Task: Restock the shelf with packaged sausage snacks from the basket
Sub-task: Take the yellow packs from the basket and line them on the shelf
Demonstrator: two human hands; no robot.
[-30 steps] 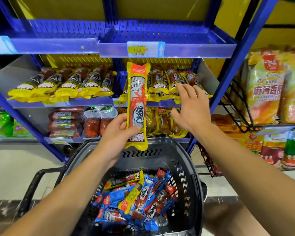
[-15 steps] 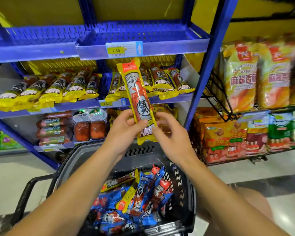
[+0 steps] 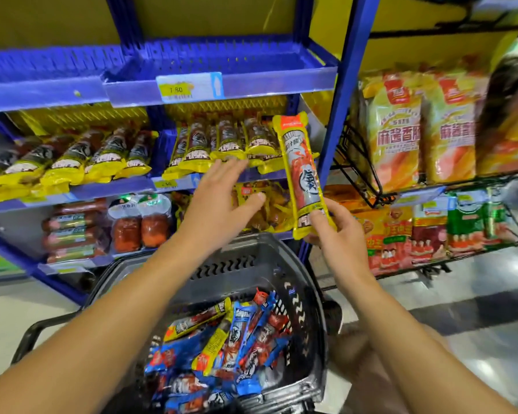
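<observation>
My right hand [image 3: 338, 231] grips the lower end of a long yellow sausage pack [image 3: 301, 171] and holds it upright, just right of the blue shelf [image 3: 245, 174]. My left hand [image 3: 222, 198] is empty with spread fingers, reaching toward the shelf edge under a row of yellow sausage packs [image 3: 222, 144]. A second row of the same packs [image 3: 72, 159] lies on the left shelf section. Below my arms, the black basket [image 3: 308, 309] holds several blue, yellow and red sausage snacks [image 3: 231, 339].
The top blue tray [image 3: 222, 61] holds no goods and carries a 7.80 price tag [image 3: 189, 88]. Red sausages and pouches [image 3: 108, 225] fill the lower shelf. A blue upright [image 3: 347, 85] separates a wire rack with large orange bags [image 3: 416, 130] at right.
The yellow pack passed from my left hand to my right hand and moved right. My left hand let go and reached forward toward the shelf. The view shifted right.
</observation>
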